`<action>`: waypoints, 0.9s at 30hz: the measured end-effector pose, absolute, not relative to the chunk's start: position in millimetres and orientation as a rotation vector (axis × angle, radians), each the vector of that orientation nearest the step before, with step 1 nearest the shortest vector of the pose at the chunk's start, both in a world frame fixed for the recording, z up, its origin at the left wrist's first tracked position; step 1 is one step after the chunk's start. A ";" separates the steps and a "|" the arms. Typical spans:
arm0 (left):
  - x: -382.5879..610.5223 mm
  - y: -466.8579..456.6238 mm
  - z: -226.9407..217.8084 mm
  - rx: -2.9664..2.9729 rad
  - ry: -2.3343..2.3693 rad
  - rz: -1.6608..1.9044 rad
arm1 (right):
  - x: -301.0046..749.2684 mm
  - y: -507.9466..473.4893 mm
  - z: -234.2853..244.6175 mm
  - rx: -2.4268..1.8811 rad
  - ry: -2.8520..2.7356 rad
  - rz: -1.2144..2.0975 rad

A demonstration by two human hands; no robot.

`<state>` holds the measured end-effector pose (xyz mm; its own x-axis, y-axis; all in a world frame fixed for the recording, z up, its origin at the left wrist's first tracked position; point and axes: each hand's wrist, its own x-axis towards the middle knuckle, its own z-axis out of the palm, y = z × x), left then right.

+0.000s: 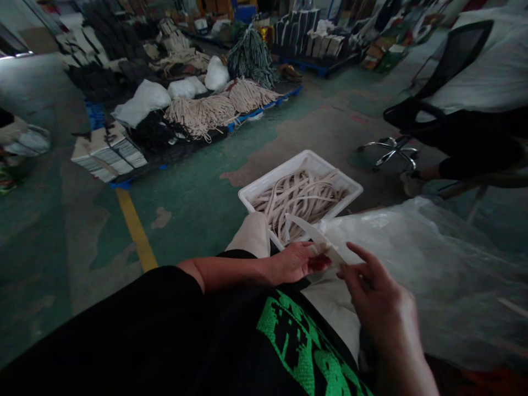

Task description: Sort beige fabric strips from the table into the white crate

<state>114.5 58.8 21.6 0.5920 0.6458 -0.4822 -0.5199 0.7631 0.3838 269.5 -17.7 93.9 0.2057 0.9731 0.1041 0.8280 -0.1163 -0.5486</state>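
Observation:
My left hand [297, 262] is closed in a pinch on one end of a flat cream strap [310, 234] that rises from my lap toward the crate. My right hand [373, 289] meets it just to the right, fingers curled against the same strap's near end. Directly beyond my knee stands a white plastic crate [345, 181] filled with several similar cream straps [299, 198]. A large clear plastic bag [429, 264] lies to the right of my hands, over my lap.
A person sits on a black office chair [416, 110] at the upper right. Across the green floor, pallets hold bundles of cord handles [214, 110], white sacks [144, 99] and stacked flat paper bags [109, 154]. A yellow line [136, 231] crosses the floor.

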 end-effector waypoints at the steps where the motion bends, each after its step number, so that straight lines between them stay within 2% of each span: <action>1: 116.1 57.3 22.2 0.232 0.615 0.692 | 267.7 -14.8 91.8 -1.991 -1.690 0.404; 6: 116.8 59.5 25.7 0.222 0.681 0.793 | 268.1 -18.6 93.3 -1.991 -1.579 0.463; 20: 126.2 37.8 33.6 0.453 0.527 0.645 | 262.0 -29.7 106.4 -1.989 -1.590 0.430; 24: 123.7 48.8 35.9 0.426 0.625 0.753 | 259.6 -32.8 114.6 -1.947 -1.430 0.531; 27: 120.8 53.0 37.1 0.407 0.655 0.797 | 261.8 -32.4 111.4 -1.972 -1.443 0.434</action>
